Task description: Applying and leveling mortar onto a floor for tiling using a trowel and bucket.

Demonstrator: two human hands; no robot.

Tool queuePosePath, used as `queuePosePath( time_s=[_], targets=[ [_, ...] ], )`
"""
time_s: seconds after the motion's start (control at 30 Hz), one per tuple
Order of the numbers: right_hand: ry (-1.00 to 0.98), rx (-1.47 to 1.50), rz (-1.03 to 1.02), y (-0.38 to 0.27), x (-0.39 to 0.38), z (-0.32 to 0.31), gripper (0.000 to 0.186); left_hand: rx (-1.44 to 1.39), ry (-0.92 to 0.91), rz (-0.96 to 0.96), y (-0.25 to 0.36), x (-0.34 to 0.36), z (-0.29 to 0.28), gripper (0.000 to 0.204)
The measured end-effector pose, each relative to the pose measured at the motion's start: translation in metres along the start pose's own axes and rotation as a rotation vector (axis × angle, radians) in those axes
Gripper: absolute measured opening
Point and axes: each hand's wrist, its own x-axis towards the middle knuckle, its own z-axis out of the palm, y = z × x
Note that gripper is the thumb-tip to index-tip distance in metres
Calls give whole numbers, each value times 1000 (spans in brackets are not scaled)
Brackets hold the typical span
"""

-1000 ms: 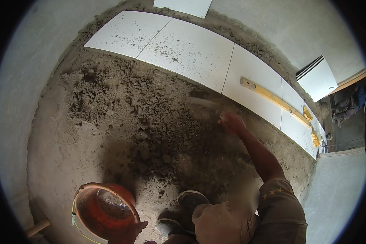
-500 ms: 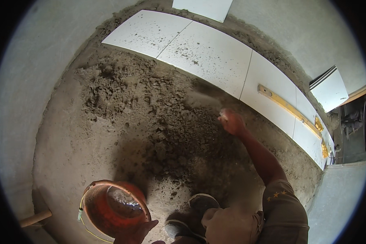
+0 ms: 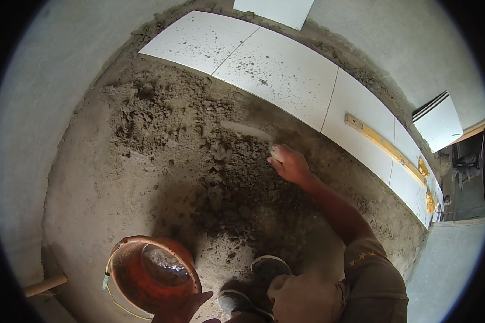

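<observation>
My right hand (image 3: 290,164) is closed round the handle of a trowel, over a spread of grey mortar (image 3: 231,177). The trowel's pale blade (image 3: 246,130) is smeared by motion and points left across the mortar. At the lower left, my left hand (image 3: 183,310) grips the near rim of an orange bucket (image 3: 128,280), which tips slightly toward me. Wet, shiny contents (image 3: 167,264) show inside it. Its fingers are partly hidden by the bucket.
Laid white tiles (image 3: 277,72), spotted with mortar, curve along the far side. A yellow spirit level (image 3: 385,142) lies on them. Stacked tiles (image 3: 439,121) lean on the right wall, another tile (image 3: 275,11) at the far wall. My shoes (image 3: 269,269) stand near the bucket.
My right hand has moved left and slightly nearer with the trowel, whose blade has swept left over the mortar. My left hand stays at the bucket.
</observation>
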Motion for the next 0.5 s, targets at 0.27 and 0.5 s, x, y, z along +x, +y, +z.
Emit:
queuePosePath(
  time_s=[0.27,0.5],
  targets=[
    [-104,-253,294,10,-30,-17,34,67,35,138,11,-17,9,56],
    [178,-525,269,86,-194,-42,38,127,59,275,9,-27,4,58]
  ],
)
